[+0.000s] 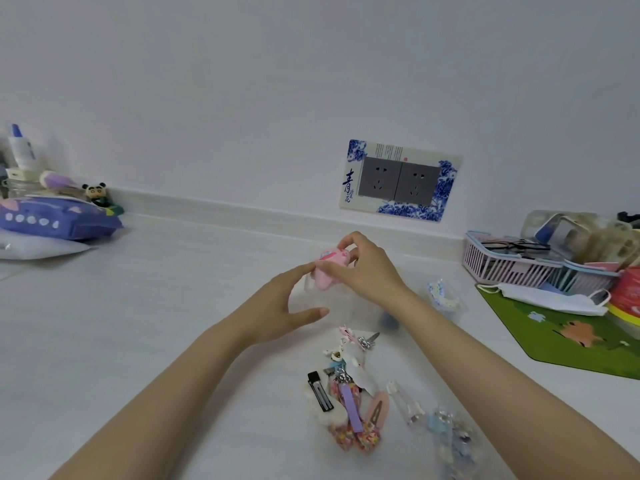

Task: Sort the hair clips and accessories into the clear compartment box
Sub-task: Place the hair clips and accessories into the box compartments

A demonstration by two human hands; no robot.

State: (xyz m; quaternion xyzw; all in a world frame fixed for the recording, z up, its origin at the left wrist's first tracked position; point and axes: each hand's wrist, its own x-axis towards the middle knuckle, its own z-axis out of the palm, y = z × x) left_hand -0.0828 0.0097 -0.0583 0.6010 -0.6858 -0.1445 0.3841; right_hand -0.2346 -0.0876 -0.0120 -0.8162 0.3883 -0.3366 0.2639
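My right hand (360, 268) pinches a pink plush hair accessory (329, 268) above the far left corner of the clear compartment box (450, 311). My left hand (284, 306) is open beside it, its index finger touching the pink piece. The box is see-through and hard to make out; a blue-white accessory (441, 292) lies in its right part. A pile of hair clips (346, 396) lies on the white table in front of the box: a black clip (320, 391), a purple one (351, 407), a pink one (377, 408). Clear and pale blue clips (446, 431) lie to the right.
A green mat (571, 330) with a white face mask (554, 299) lies at the right, behind it a pink basket (512, 265) holding glasses. A purple pouch (52, 216) and bottles stand at the far left. A wall socket panel (398, 180) is behind.
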